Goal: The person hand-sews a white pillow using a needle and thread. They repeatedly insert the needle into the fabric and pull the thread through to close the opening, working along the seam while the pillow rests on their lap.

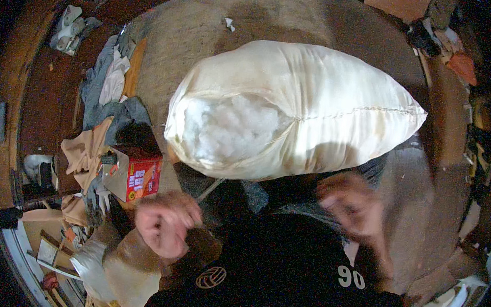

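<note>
A large off-white fabric cushion [349, 86] lies across my lap and the surface ahead, its pointed end to the right. Through a wide opening at its left end shows fluffy white stuffing [233, 126]. A stitched seam runs from this opening toward the right tip. My left hand [166, 223] is raised just below the cushion's left end, apart from it and smeared by motion. Close to the cushion's lower edge on the right is my right hand [352, 205], also blurred. Nothing can be made out in either hand, and the finger positions are unclear.
Left of the cushion stands a red and white box [140, 174] with small items on top. Crumpled blue-grey cloth [108, 96] and beige fabric pieces [84, 146] lie around it. A white scrap [229, 24] rests on the brown sheet [179, 38]. More clutter lines the right edge.
</note>
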Demonstrator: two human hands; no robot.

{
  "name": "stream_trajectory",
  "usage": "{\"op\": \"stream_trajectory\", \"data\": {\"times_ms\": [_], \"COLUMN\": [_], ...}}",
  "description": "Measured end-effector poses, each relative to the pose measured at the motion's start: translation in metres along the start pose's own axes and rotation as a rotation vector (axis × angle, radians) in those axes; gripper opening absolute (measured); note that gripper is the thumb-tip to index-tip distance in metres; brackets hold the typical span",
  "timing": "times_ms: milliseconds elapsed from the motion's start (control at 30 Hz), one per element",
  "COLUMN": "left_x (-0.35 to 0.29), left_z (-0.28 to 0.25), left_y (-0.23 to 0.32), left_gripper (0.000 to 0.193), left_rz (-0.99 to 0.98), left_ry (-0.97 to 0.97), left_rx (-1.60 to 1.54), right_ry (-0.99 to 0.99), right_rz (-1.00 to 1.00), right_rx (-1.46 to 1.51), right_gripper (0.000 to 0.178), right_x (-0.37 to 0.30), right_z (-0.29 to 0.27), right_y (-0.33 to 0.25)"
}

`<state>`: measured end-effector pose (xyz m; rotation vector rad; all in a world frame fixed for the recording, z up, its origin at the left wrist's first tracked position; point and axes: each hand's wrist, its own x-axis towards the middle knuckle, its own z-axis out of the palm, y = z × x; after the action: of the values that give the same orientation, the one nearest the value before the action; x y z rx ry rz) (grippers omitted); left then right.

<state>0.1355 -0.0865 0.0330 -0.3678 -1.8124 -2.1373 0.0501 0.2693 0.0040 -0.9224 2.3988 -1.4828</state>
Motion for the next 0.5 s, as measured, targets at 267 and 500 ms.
{"op": "stream_trajectory", "data": {"times_ms": [267, 500], "left_x": [0.024, 0.000], "left_z": [0.044, 0.015], "left_y": [0.050, 0.039], "left_gripper": [0.017, 0.024], "left_rz": [-0.239, -0.011], "left_ry": [-0.473, 0.263], "left_rx": [-0.315, -0.363], "right_ry": [-0.529, -0.339], "right_rz": [-0.336, -0.099], "right_rx": [0.579, 0.350], "right_gripper": [0.041, 0.020], "right_x": [0.052, 0.006], "right_z": [0.077, -0.006], "right_y": [-0.056, -0.039]}}
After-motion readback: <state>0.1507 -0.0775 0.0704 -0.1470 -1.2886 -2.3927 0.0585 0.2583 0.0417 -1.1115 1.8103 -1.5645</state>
